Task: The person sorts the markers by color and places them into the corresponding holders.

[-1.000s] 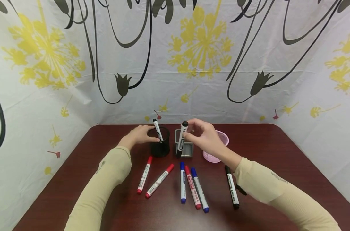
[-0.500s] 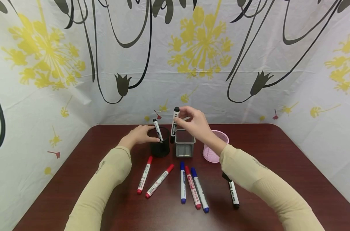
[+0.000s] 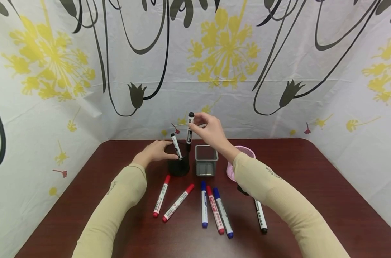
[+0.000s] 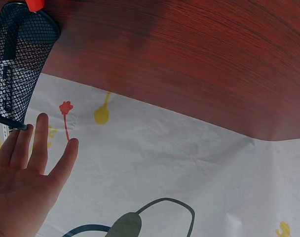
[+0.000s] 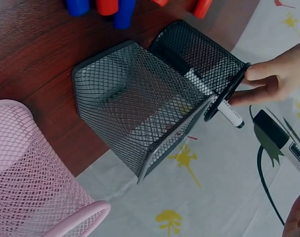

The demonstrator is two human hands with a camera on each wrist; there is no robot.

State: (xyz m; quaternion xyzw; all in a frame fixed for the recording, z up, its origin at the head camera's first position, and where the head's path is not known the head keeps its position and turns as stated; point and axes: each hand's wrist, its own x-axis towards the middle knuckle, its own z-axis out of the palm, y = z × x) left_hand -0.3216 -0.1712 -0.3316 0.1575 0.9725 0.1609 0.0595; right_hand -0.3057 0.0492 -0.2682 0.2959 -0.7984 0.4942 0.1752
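Observation:
My left hand (image 3: 155, 150) holds the rim of a round black mesh pen holder (image 3: 178, 166), thumb in front and fingers behind. In the left wrist view its fingertips are right at the pen holder's rim. One black-capped whiteboard marker (image 3: 176, 145) leans inside the pen holder. My right hand (image 3: 209, 129) pinches another black whiteboard marker (image 3: 190, 130) near its upper end, nearly upright. Its lower cap overlaps the pen holder's right rim in the head view. In the right wrist view, this marker's black end (image 5: 270, 127) is beside the pen holder's mouth.
A square grey mesh holder (image 3: 206, 167) stands right of the black one, then a pink mesh holder (image 3: 233, 172), partly behind my right arm. In front lie red markers (image 3: 178, 202), blue markers (image 3: 204, 204) and a black marker (image 3: 261, 216) on the dark table (image 3: 134, 229).
My right hand has lifted the black marker up and moved it left, from over the grey holder to the black pen holder's right rim. My left hand has stayed put.

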